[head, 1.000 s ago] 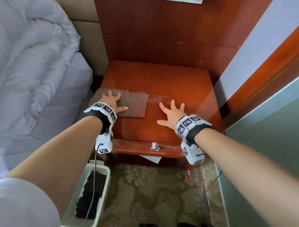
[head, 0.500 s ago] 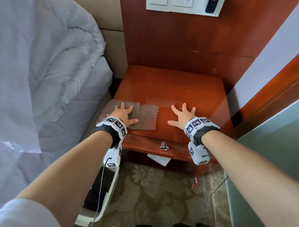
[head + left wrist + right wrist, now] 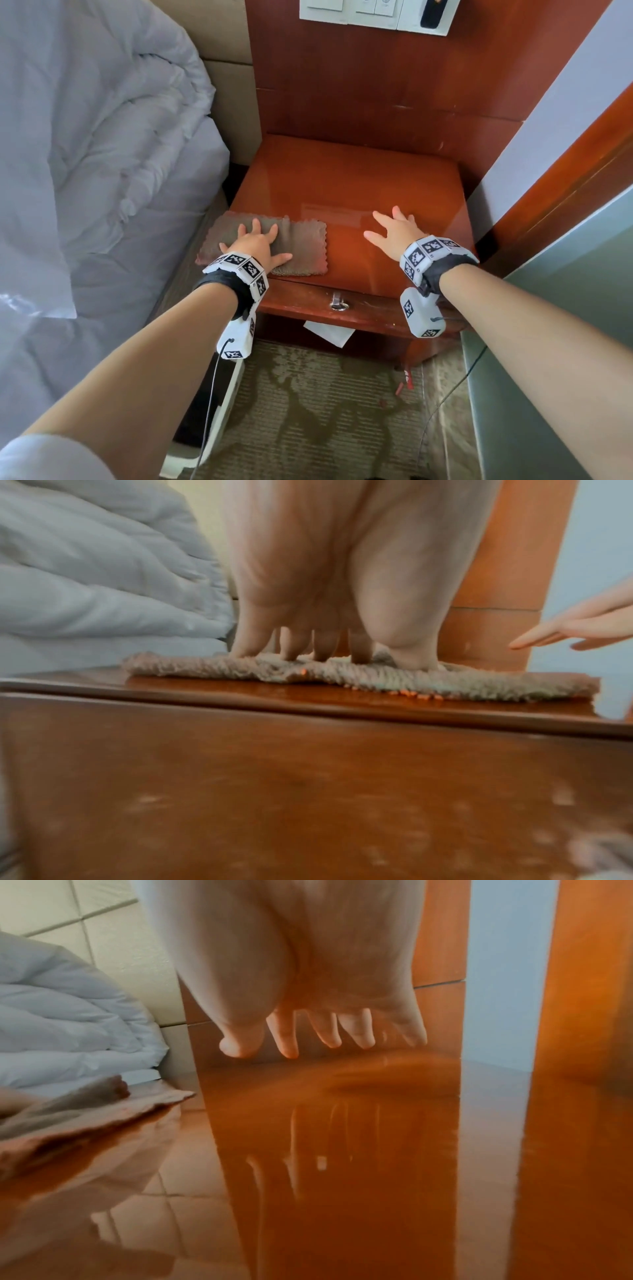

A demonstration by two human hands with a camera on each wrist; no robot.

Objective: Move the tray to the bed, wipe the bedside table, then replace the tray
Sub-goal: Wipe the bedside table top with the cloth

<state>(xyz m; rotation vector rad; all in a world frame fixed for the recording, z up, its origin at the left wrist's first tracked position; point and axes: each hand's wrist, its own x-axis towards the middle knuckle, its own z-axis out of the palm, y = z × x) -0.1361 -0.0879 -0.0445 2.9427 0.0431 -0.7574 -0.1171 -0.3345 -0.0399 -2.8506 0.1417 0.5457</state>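
Note:
The red-brown bedside table [image 3: 342,178] has a glossy top. A brown fuzzy cloth [image 3: 305,240] lies flat at its front left corner, its near edge at the table's front edge. My left hand [image 3: 257,243] presses down on the cloth with spread, straight fingers; in the left wrist view the fingertips [image 3: 298,647] sink into the cloth [image 3: 445,683]. My right hand [image 3: 394,229] is open and flat, low over the bare top to the right of the cloth; whether it touches the top I cannot tell. Its fingers [image 3: 325,1031] are mirrored in the table [image 3: 342,1150]. No tray is in view.
The bed with a rumpled white duvet [image 3: 85,154] lies along the left. A switch panel [image 3: 373,13] hangs on the wood wall behind. A white bin [image 3: 222,411] stands on the carpet at lower left. Paper [image 3: 329,332] pokes out under the drawer front.
My left hand has slid the cloth toward the table's front edge. My right hand has drawn back toward the front too. The head view has tilted up, showing the switch panel.

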